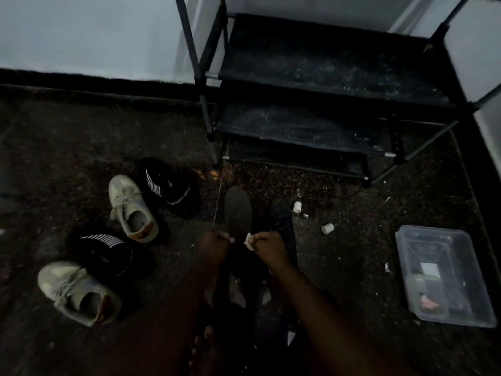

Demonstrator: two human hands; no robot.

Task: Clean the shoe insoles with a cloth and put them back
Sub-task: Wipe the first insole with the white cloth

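My left hand point(214, 246) and my right hand point(269, 248) are held close together over the floor, both closed on the top edge of a dark cloth point(241, 270) that hangs between them. Small white bits show at the fingertips. Just beyond the hands a grey insole point(238, 210) and a darker insole point(283, 221) lie side by side on the carpet. To the left stand two beige sneakers point(132, 210) point(77, 291) and two black striped shoes point(169, 185) point(111, 253). The dim light hides fine detail.
A black shoe rack point(333, 85) with dusty shelves stands ahead against the white wall. A clear plastic box point(444, 275) holding small items sits at the right. Two small white caps point(297, 207) point(327, 228) and a little ball lie on the dark carpet.
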